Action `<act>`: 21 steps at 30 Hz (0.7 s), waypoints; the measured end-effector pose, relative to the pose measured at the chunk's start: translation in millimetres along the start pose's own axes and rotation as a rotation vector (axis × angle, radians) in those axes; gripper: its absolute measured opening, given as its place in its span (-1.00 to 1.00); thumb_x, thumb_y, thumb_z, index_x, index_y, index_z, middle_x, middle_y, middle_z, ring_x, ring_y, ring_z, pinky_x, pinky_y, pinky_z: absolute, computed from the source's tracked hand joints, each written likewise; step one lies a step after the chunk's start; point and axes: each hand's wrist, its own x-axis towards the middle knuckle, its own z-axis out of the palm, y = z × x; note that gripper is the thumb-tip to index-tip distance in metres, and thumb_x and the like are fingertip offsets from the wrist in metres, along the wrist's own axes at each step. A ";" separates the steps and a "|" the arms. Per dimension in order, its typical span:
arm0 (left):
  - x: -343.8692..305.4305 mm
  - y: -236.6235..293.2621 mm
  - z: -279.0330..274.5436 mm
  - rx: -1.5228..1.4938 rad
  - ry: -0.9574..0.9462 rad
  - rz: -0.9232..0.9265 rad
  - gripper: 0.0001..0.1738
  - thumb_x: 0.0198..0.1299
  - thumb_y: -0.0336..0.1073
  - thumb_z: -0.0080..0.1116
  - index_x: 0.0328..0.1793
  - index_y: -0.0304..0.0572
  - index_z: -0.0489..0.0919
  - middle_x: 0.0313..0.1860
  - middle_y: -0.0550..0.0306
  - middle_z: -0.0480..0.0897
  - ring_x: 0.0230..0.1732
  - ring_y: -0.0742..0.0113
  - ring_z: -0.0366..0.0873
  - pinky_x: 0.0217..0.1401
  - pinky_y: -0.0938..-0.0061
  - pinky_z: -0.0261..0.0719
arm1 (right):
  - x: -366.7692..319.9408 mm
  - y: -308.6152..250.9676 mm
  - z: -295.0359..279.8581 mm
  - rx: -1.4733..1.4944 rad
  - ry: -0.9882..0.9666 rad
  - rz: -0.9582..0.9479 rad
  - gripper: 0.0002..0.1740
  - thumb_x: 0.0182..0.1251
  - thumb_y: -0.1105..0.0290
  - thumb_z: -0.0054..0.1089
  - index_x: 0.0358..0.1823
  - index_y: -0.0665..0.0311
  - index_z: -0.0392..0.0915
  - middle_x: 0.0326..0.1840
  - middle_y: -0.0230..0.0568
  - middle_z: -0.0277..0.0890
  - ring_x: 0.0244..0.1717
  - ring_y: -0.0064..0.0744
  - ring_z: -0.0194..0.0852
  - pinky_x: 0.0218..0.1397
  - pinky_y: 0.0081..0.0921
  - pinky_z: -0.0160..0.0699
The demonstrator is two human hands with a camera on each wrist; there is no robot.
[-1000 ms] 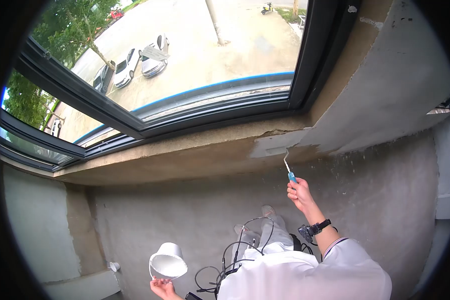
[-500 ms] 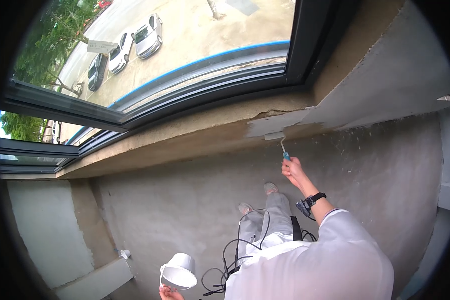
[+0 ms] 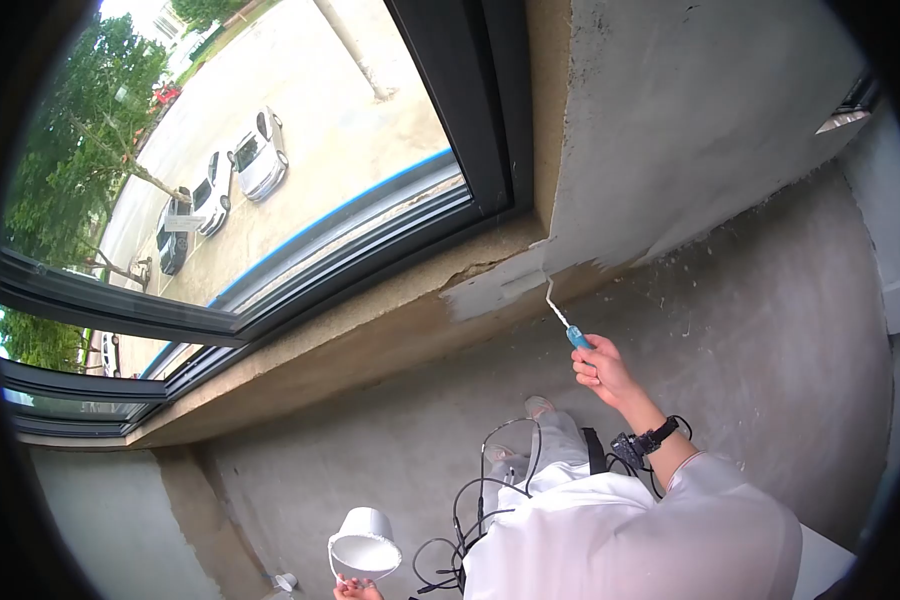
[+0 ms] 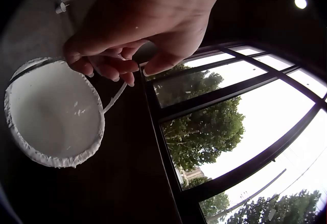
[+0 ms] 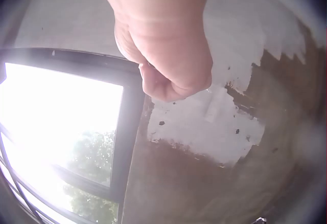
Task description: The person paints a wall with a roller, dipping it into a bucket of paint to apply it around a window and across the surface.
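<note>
The right hand (image 3: 606, 370) grips the blue handle (image 3: 577, 337) of a small tool whose thin, white-coated shaft (image 3: 557, 305) reaches up to the pale coated patch (image 3: 490, 290) under the window ledge. In the right wrist view the curled right hand (image 5: 166, 45) hides the tool beside the wet-looking grey patch (image 5: 204, 127). Low in the head view, the left hand (image 3: 358, 590) holds the handle of a white bucket (image 3: 365, 525). The left wrist view shows the left hand's (image 4: 138, 35) fingers curled round that handle, with white residue on the bucket's rim (image 4: 76, 160).
A dark window frame (image 3: 500, 130) and rough ledge (image 3: 460, 262) run along the wall. Black cables (image 3: 460, 520) loop beside the person's white shirt (image 3: 630, 540). A small white object (image 3: 286, 581) is near the lower left wall. Parked cars stand outside.
The head view has turned, so window and ledge now slant more steeply. The tool's end has moved right along the patch relative to the ledge. Both hands keep their holds.
</note>
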 end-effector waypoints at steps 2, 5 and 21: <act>11.1 -2.0 -0.7 -0.022 -0.016 0.038 -0.84 0.16 -0.18 0.07 -0.43 0.00 0.49 -0.43 0.19 0.55 -0.30 0.26 0.51 -0.16 0.33 0.44 | 21.3 8.6 -12.6 -0.039 0.027 0.013 -0.80 0.46 0.56 -0.01 0.04 0.18 0.32 -0.33 -0.29 0.36 -0.60 -0.72 0.13 -0.65 -0.73 0.10; 30.6 -1.8 -18.1 -0.073 -0.096 0.034 -0.84 0.14 -0.20 0.11 -0.45 0.00 0.49 -0.46 0.23 0.53 -0.33 0.30 0.49 -0.20 0.36 0.42 | 54.2 23.3 -29.5 -0.085 0.069 0.061 -0.78 0.46 0.55 -0.02 0.03 0.18 0.20 -0.31 -0.31 0.33 -0.57 -0.71 0.13 -0.60 -0.67 0.13; -16.2 13.3 -10.0 -0.047 -0.114 0.516 -0.71 0.33 -0.10 0.04 -0.14 -0.20 0.52 -0.29 0.14 0.48 -0.18 0.26 0.47 -0.15 0.34 0.52 | 21.9 18.4 -12.2 -0.092 0.058 -0.032 -0.79 0.43 0.57 0.00 -0.03 0.22 0.20 -0.36 -0.38 0.27 -0.55 -0.71 0.13 -0.57 -0.65 0.15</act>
